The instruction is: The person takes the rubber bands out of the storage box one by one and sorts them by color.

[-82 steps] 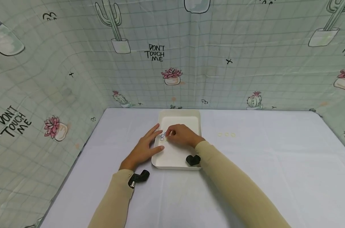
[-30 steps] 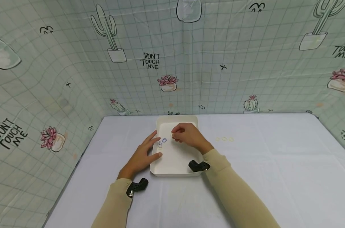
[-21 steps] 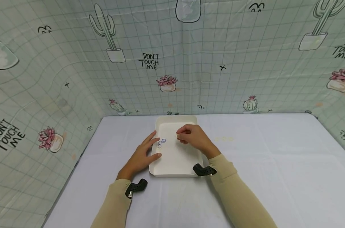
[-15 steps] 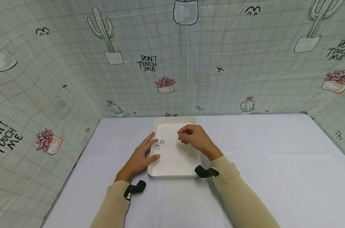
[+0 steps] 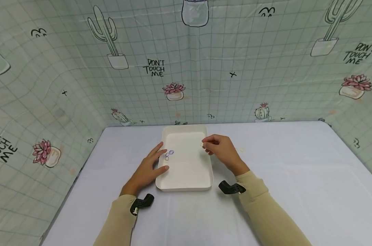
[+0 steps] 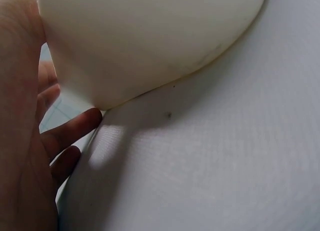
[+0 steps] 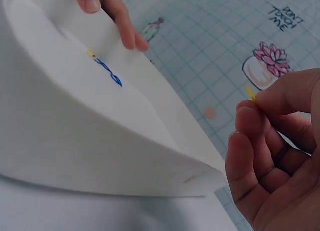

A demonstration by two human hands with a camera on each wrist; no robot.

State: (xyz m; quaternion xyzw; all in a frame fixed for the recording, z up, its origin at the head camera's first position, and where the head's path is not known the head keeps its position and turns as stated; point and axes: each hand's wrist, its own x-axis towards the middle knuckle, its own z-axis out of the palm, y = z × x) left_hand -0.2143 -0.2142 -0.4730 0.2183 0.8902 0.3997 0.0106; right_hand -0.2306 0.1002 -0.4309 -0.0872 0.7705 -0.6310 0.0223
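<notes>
My left hand [image 5: 146, 171] lies over the left side of a white rectangular tray [image 5: 189, 186], fingers spread, with thumb and fingertips at its rim. In the left wrist view, other fingers [image 6: 75, 128] reach along the tray's outer wall. Close to those fingertips, inside the tray, lies a short row of small blue rings [image 5: 171, 152]; the right wrist view also shows a yellow ring [image 7: 91, 53] at one end. Between thumb and index finger my right hand [image 5: 221, 150] pinches a thin yellow ring [image 7: 251, 93], raised over the tray's right rim.
On the white tabletop [image 5: 284, 188], right of the tray, another yellow ring [image 5: 242, 149] lies partly behind my right hand. A printed cactus-pattern cloth [image 5: 210, 61] stands behind the table and along its left side. Both wrists carry black cameras [image 5: 232, 187].
My right hand has moved from beside the blue rings to the tray's right rim, with the yellow ring between its fingertips. My left hand stays at the tray's left side.
</notes>
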